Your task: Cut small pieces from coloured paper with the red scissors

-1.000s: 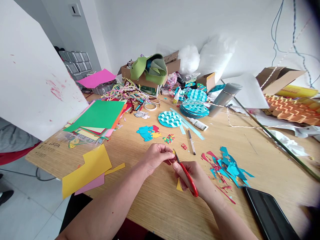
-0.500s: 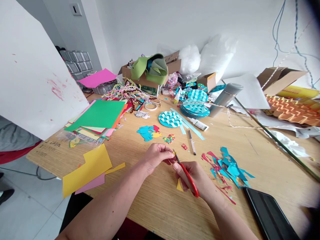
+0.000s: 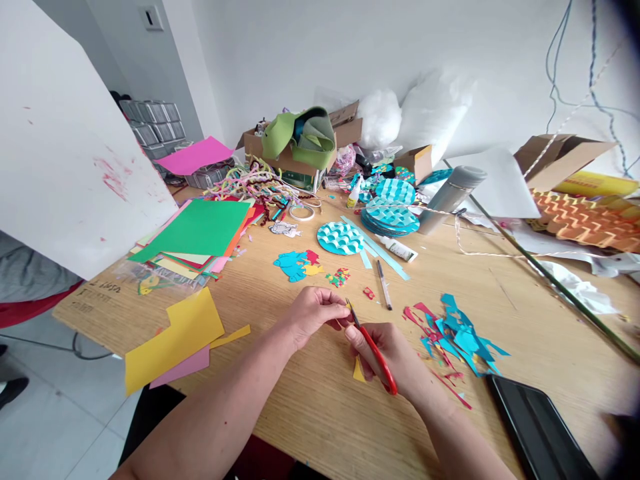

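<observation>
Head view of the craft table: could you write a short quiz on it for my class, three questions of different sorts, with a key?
1. Fill the gap: the red-handled scissors are in the person's ____ hand.
2. True or false: the left hand is far apart from the scissors.
3. Which of these lies nearest the black device at the lower right?
A) the pink sheet
B) the blue paper scraps
C) the roll of tape

Key:
1. Right: the right hand holds them.
2. False: the two are close together.
3. B
</observation>
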Demonstrator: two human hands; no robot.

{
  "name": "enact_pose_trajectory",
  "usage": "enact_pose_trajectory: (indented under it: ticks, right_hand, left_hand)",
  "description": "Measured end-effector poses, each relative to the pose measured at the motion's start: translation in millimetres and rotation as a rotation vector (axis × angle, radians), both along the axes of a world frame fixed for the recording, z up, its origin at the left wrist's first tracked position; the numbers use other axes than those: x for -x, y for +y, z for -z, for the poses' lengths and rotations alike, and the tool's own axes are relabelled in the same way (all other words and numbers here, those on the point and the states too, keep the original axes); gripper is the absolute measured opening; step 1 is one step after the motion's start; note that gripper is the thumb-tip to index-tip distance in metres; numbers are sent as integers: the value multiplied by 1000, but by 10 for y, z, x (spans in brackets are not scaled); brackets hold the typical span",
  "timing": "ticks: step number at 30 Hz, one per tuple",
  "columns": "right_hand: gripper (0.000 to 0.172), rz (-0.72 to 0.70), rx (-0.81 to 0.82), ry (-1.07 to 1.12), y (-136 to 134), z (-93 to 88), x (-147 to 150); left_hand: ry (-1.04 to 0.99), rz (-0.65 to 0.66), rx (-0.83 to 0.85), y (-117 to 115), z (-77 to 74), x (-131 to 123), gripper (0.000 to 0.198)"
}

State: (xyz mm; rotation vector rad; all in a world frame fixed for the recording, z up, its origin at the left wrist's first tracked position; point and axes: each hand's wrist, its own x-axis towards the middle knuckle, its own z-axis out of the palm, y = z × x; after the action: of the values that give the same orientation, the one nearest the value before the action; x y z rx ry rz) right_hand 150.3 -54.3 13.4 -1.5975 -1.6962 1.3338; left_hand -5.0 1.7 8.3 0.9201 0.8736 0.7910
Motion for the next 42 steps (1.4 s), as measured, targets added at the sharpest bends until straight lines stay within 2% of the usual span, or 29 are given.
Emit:
enact_pose_trajectory:
  ticks: [42]
  right_hand:
    - [54, 7, 36, 1, 2, 51, -26]
  left_hand:
    - [5, 24, 14, 19, -6, 28, 16]
